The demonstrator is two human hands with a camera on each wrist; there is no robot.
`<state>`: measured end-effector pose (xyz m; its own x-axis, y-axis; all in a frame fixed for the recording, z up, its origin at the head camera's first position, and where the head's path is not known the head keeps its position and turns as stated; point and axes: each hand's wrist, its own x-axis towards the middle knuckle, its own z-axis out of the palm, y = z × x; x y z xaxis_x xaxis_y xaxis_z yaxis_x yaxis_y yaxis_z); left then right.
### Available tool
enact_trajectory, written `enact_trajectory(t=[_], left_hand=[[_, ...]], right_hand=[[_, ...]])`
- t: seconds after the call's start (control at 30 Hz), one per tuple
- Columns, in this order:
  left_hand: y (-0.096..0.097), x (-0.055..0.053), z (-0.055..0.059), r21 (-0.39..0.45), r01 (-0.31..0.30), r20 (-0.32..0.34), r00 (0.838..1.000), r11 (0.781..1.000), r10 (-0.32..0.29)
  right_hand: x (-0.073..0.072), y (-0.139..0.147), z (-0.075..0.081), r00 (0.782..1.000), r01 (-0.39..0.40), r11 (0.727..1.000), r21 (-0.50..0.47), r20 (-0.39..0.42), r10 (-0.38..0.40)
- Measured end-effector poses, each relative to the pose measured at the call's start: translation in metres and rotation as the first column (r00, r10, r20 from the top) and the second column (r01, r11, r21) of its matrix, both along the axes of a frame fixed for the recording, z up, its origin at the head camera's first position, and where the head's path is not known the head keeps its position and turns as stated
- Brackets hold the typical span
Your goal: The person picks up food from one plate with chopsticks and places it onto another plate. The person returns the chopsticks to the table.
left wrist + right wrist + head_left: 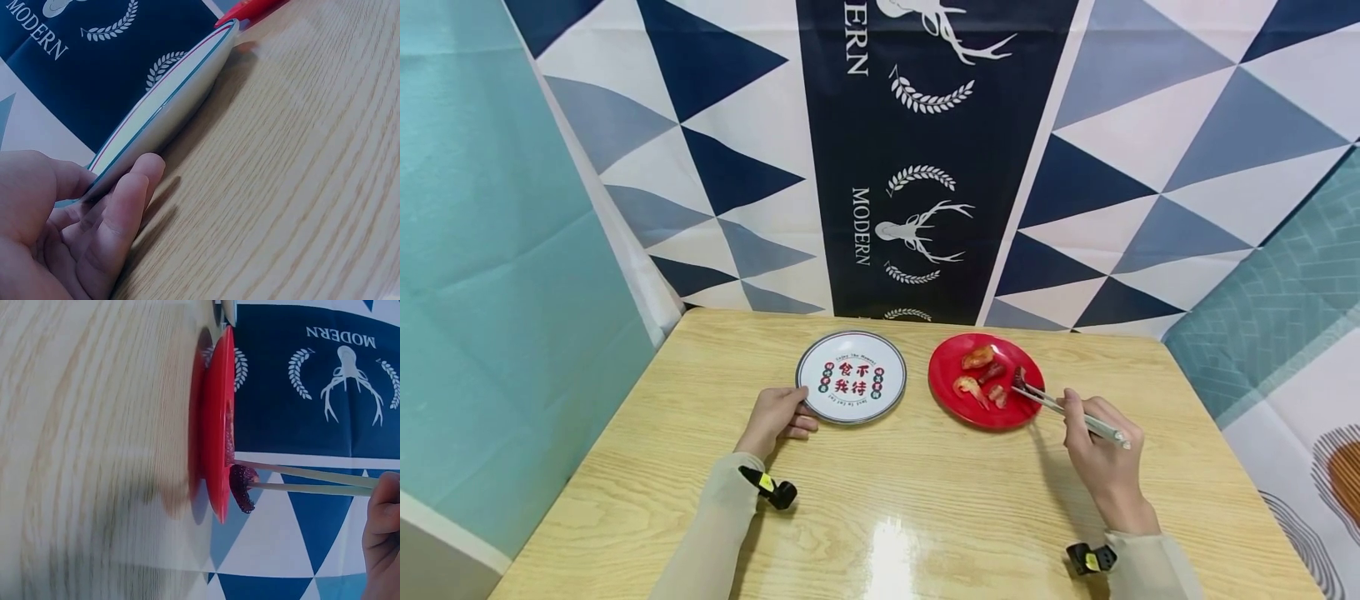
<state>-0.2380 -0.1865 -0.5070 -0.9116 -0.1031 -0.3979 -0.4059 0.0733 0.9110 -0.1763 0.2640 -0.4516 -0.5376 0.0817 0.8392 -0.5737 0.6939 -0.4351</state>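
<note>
My left hand (778, 419) grips the near left rim of a white plate (891, 379) printed with red and green characters, thumb over the edge and fingers below. In the left wrist view the plate (181, 94) appears edge-on and tilted over the wood. My right hand (1101, 450) holds a pair of pale chopsticks (1101, 428) reaching over a red plate (947, 396). At their tips is a dark, curled, bumpy piece of food (240, 487), close over that plate's right side. Several other food pieces lie there, among them an orange-brown one (977, 357) and a pale shrimp-like one (972, 389).
Both plates are toward the back of a light wooden table (820, 517). A patterned cloth backdrop (925, 150) with deer heads and triangles rises behind it. A teal panel (512, 275) stands at the left. Each wrist wears a small black device (771, 490).
</note>
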Motion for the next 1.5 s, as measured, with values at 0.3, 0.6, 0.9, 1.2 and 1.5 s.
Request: enact_trajectory(t=[0.3,0.6,0.9,1.2,1.5], left_hand=[[-0.0002,0.0011,-0.0007,0.003,-0.003,0.007,1.000,1.000,0.003],[-0.0009,0.0031,0.0009,0.008,-0.001,0.003,1.000,1.000,0.001],[-0.0018,0.0026,0.0004,0.004,0.003,0.003,1.000,1.000,-0.003],[0.0003,0.0025,0.0027,0.008,0.000,-0.003,1.000,1.000,0.000],[0.0011,0.0012,0.0020,0.003,-0.006,0.001,1.000,1.000,0.006]], right_hand=[[0.0008,-0.0008,-0.0004,1.000,0.003,0.999,-0.032,-0.009,-0.003],[0.0032,-0.0017,-0.0002,1.000,0.020,0.999,-0.033,-0.001,-0.020],[0.0030,-0.0035,0.0008,1.000,0.010,0.999,-0.041,-0.002,-0.010],[0.0046,-0.0047,0.0022,1.000,0.014,0.999,-0.039,-0.015,-0.015],[0.0054,-0.0053,0.0050,1.000,0.013,0.998,-0.054,-0.015,-0.013]])
